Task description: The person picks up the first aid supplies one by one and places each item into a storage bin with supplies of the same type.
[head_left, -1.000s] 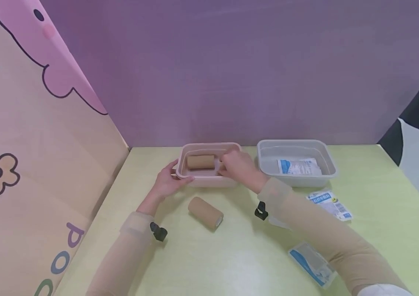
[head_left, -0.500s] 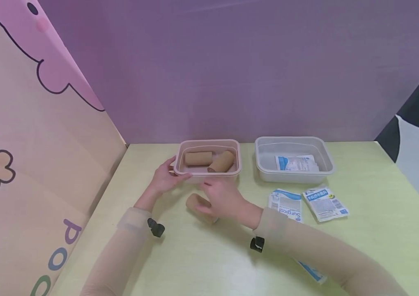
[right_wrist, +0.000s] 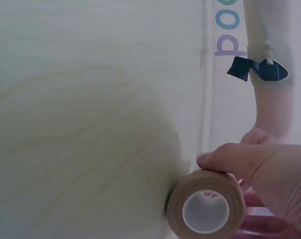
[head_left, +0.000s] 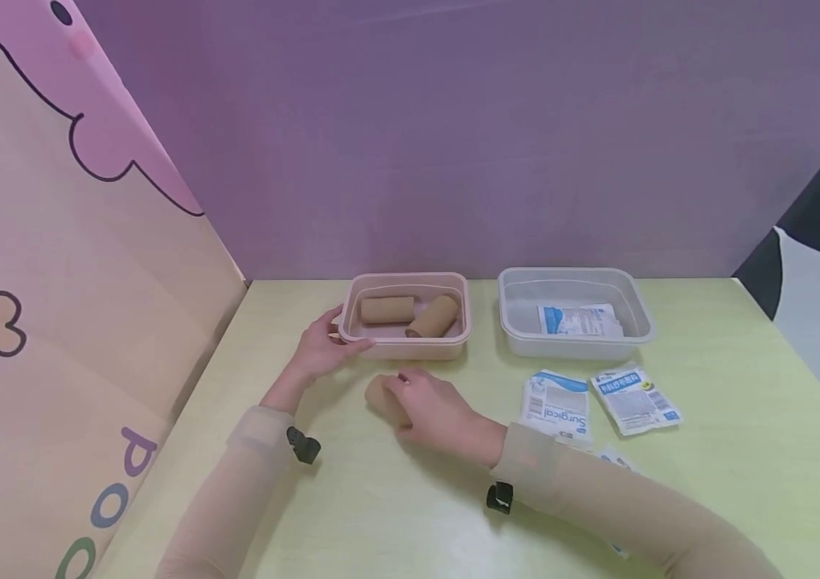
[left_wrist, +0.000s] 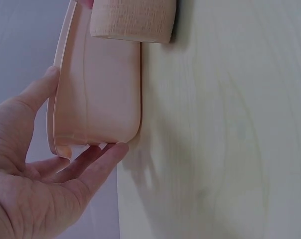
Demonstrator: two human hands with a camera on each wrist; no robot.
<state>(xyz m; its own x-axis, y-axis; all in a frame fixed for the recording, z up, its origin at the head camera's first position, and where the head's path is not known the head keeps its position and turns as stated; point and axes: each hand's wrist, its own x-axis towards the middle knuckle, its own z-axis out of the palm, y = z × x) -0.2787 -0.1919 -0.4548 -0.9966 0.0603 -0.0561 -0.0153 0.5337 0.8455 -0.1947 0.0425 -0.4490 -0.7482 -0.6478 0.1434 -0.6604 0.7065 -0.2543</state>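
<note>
My left hand (head_left: pixel 319 347) holds the pink plastic bin (head_left: pixel 417 348) by its left end, thumb on the front rim. In the left wrist view, the fingers (left_wrist: pixel 103 164) lie against its end wall. Two tan bandage rolls, one lying crosswise (head_left: pixel 387 310) and one at a slant (head_left: pixel 434 316), are inside it. In front of the bin, my right hand (head_left: pixel 439 414) grips a third bandage roll (head_left: pixel 386 400), covering part of it. The right wrist view shows that bandage roll (right_wrist: pixel 175 211) end-on, with a white core, the thumb across its side.
Right of the pink bin stands a whitish plastic bin (head_left: pixel 576 347) with a blue-and-white packet (head_left: pixel 584 320) inside. Packets labelled in blue, one marked Surgical (head_left: pixel 557 406) and another beside it (head_left: pixel 637 400), lie in front. Another packet (head_left: pixel 618 459) is partly hidden under the right forearm. A purple wall (head_left: pixel 453 161) rises behind.
My right hand left the second bandage roll in the pink bin, came back toward me and took hold of the roll on the table. My left hand stayed at the bin.
</note>
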